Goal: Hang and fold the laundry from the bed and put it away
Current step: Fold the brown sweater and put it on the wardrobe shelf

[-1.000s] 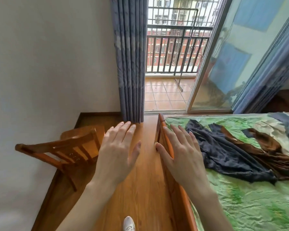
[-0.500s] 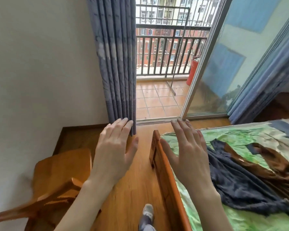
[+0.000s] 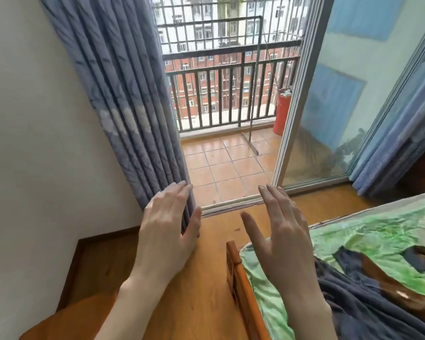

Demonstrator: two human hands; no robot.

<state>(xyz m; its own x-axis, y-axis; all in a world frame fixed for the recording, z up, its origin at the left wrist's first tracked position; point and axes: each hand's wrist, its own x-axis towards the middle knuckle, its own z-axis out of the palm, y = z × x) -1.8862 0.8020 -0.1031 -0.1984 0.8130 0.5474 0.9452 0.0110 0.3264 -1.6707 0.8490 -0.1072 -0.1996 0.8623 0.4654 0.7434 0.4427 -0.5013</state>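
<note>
Both hands are raised in front of the camera, backs toward it, and neither grips anything. The left hand [image 3: 167,231] is flat with its fingers pressed side by side and the thumb angled out; its fingertips lie over the lower edge of the blue-grey curtain [image 3: 123,99], though whether they actually touch the fabric is hard to say from this angle. The right hand [image 3: 282,239] is also flat, fingers loosely together and thumb spread wide, held over the near corner of the bed [image 3: 368,231].

The bed carries the laundry: a dark navy garment [image 3: 368,307] lies crumpled on the green patterned sheet at the lower right, with a brown garment [image 3: 388,288] lying across it. Both run out of view at the right edge, so their full shape cannot be made out. The orange-brown wooden bed frame [image 3: 241,288] edges the sheet on the left, just below the right wrist.

Beyond the hands the sliding glass door [image 3: 334,99] stands open onto a tiled balcony [image 3: 228,158] (a red cylindrical container [image 3: 281,111] stands by its railing; what it holds is unclear).
</note>
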